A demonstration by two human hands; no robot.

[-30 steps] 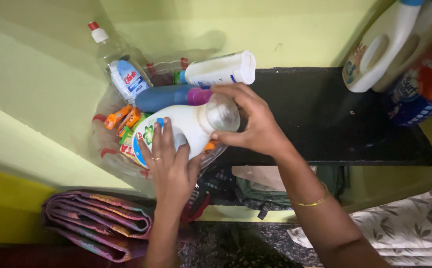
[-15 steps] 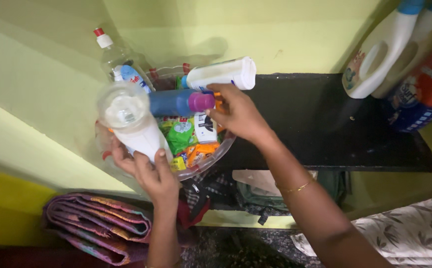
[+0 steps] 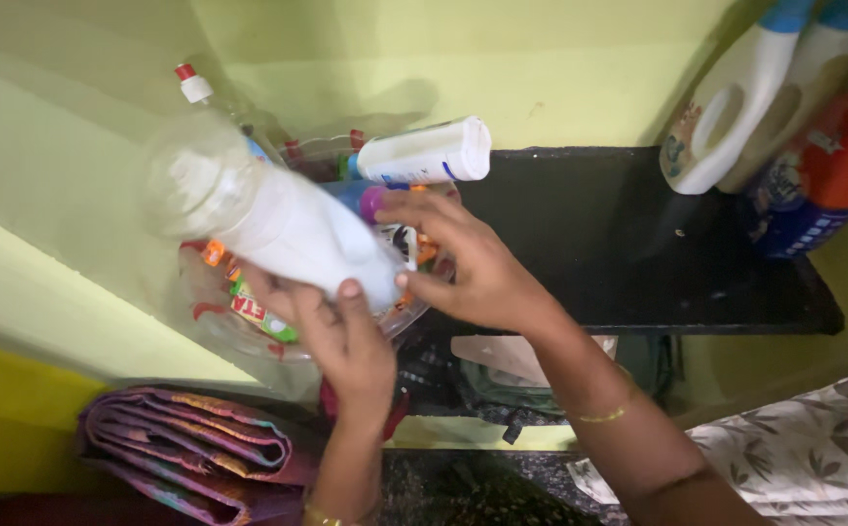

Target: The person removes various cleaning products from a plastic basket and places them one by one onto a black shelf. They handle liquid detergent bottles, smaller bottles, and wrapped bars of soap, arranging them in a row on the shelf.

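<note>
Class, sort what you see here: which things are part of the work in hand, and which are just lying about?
In hand:
left hand
clear plastic bottle
right hand
clear basket of packets and bottles

Lying about:
white jugs with blue caps
red and blue bottle
folded cloth
black shelf

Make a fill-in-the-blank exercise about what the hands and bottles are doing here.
1. The left hand grips a clear plastic bottle filled with ____ powder.
2. The right hand reaches over the clear plastic ____ that holds packets.
3. The white jugs with blue caps stand on the ____ shelf.

Missing words: white; basket; black
</note>
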